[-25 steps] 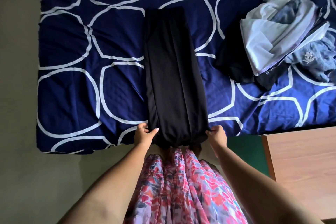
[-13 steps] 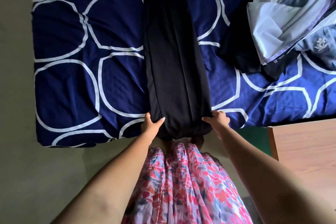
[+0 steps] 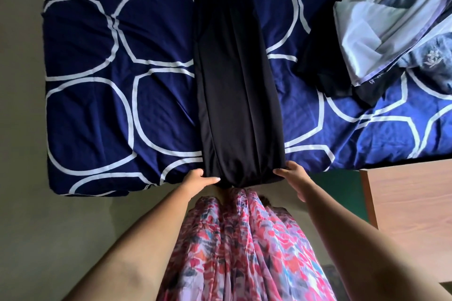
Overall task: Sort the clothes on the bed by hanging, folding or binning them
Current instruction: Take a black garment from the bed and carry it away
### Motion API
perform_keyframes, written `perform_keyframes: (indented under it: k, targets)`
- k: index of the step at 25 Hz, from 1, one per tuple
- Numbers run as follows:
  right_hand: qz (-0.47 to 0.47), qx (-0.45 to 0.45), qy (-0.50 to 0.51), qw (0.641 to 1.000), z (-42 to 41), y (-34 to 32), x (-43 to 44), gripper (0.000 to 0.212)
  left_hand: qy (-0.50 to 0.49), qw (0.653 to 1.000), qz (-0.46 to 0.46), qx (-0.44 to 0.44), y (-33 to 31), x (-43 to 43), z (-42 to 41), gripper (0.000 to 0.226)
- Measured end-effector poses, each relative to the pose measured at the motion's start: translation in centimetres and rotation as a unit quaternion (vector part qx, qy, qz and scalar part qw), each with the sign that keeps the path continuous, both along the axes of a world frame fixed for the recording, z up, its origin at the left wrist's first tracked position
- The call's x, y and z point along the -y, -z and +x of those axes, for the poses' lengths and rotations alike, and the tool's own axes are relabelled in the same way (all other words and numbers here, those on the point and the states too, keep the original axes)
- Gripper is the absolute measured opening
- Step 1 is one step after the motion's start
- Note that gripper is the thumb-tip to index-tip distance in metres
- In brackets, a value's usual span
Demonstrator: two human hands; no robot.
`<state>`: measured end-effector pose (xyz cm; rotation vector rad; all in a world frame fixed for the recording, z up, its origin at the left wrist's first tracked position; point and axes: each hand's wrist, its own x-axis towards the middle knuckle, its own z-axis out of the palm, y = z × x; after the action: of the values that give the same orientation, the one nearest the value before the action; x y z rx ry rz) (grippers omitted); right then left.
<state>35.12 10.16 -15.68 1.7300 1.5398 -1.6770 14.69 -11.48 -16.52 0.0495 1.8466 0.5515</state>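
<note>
Where the navy bed (image 3: 97, 105) met the floor (image 3: 22, 178) at 6 o'clock, a black garment (image 3: 232, 93) was pinched by the left hand (image 3: 194, 178) and right hand (image 3: 292, 175). A clothes pile (image 3: 381, 32) at 2 o'clock was cut off.

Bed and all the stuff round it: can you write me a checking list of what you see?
Surface: bed, dark blue cover with white loops, creased.
Job's things: black garment, folded into a long strip, lying flat mid-bed with its near end at the bed's edge; pile of clothes, white, blue and black, heaped at the right.
Clutter: nothing seen.
Hands: left hand and right hand each grip a near corner of the black garment.
Cables: nothing seen.
Surroundings: plain floor at the left; wooden furniture at the right, beside the bed's near edge.
</note>
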Motion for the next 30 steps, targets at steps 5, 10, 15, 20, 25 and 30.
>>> perform_keyframes:
  k: [5,10,15,20,25,30]
  targets:
    - [-0.079,-0.024,-0.052,0.995,1.4,0.2,0.2,0.026,-0.051,0.998,0.033,0.025,0.5,2.0,3.0,0.036]
    - [-0.135,-0.017,-0.054,0.989,4.2,-0.3,2.4,0.021,-0.039,0.998,0.023,0.049,0.3,4.9,6.9,0.045]
    - [-0.105,0.006,-0.194,0.975,8.0,-0.8,3.9,0.026,-0.104,0.994,0.038,-0.006,-1.3,7.6,10.5,0.067]
    - [-0.158,-0.127,-0.066,0.977,11.9,-3.8,5.3,0.041,-0.162,0.986,0.036,-0.03,-6.2,8.3,15.0,0.046]
    - [-0.179,-0.148,-0.033,0.972,13.8,-7.3,8.2,0.036,-0.176,0.982,0.062,0.022,-9.3,10.1,20.0,0.026]
    - [-0.18,-0.135,-0.062,0.972,16.3,-9.4,11.4,0.064,-0.297,0.949,0.102,0.03,-10.6,13.6,22.3,0.049]
